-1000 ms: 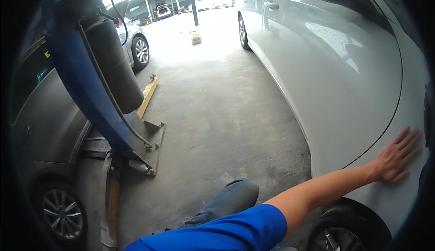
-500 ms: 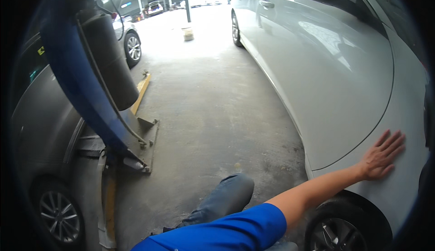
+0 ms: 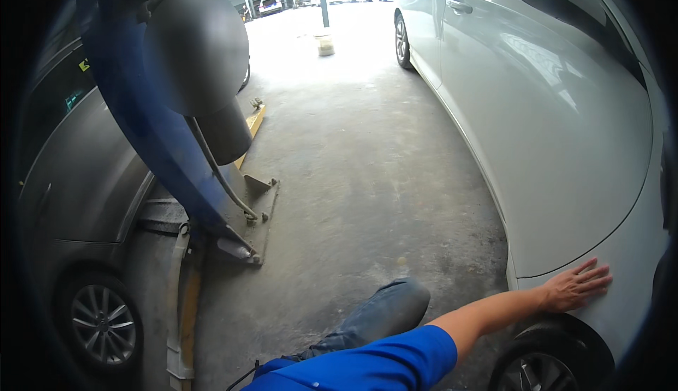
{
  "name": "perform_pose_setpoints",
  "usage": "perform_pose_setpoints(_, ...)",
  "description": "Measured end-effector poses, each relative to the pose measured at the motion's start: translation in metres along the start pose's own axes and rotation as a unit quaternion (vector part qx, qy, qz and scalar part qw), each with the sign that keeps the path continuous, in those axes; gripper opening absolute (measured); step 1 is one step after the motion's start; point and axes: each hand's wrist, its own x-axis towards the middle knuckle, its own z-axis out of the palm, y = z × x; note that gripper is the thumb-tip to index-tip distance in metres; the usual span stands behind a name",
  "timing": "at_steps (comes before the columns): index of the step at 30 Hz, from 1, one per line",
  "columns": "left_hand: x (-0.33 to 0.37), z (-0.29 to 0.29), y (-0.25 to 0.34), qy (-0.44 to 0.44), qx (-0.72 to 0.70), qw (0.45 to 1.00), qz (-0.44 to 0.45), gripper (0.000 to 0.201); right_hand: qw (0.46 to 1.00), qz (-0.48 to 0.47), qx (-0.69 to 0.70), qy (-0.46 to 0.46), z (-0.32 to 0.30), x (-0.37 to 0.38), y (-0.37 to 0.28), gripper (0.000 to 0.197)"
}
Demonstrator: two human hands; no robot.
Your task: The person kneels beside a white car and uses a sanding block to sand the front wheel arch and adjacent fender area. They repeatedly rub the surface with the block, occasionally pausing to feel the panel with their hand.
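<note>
My left hand (image 3: 573, 289) lies palm-down on the front fender (image 3: 627, 269) of a white car (image 3: 544, 144), fingers stretched out and slightly spread. It rests just above the front wheel (image 3: 540, 370), beside the curved seam at the door's lower front edge. Nothing is held in it. My bare forearm comes out of a blue short sleeve (image 3: 374, 359) and reaches to the right over the floor. Beyond the sleeve shows my bent knee in blue jeans (image 3: 395, 303). My right hand is out of view.
On the left stands a blue lift post (image 3: 152, 137) with a dark cylinder (image 3: 226, 133) on it and a bolted base plate (image 3: 265, 214). A dark grey car (image 3: 78, 186) is behind it. Farther off, a pale bucket (image 3: 324, 44) sits at a pole's foot on the concrete floor.
My left hand has slid down the fender toward the wheel arch, still flat on the panel. The view has swung left, so the lift post and cars appear farther right.
</note>
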Motion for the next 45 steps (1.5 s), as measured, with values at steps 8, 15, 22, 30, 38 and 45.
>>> perform_pose_setpoints(8,0.069,-0.005,-0.06,0.003,-0.069,0.992,0.108,0.047,0.994,-0.055,-0.02,0.091,-0.016,0.082,0.005,0.048)
perform_pose_setpoints(15,0.182,0.036,-0.07,0.095,-0.185,0.971,0.121,0.052,0.966,-0.101,-0.113,0.208,-0.068,0.188,0.029,0.048)
perform_pose_setpoints(22,0.178,0.065,-0.068,0.13,-0.193,0.961,0.151,0.058,0.97,-0.109,-0.11,0.187,-0.073,0.195,0.048,0.048)
perform_pose_setpoints(30,0.151,0.046,-0.063,0.103,-0.271,0.946,0.145,0.061,0.993,-0.008,-0.05,0.105,-0.138,0.071,0.025,0.047)
perform_pose_setpoints(38,0.176,-0.038,-0.055,-0.104,-0.08,0.986,0.106,0.06,0.845,0.485,0.198,0.107,-0.342,-0.114,-0.053,0.047)
perform_pose_setpoints(45,0.245,-0.217,-0.098,-0.469,-0.254,0.845,-0.023,0.061,0.614,0.632,0.417,0.221,-0.428,-0.002,-0.142,0.041)
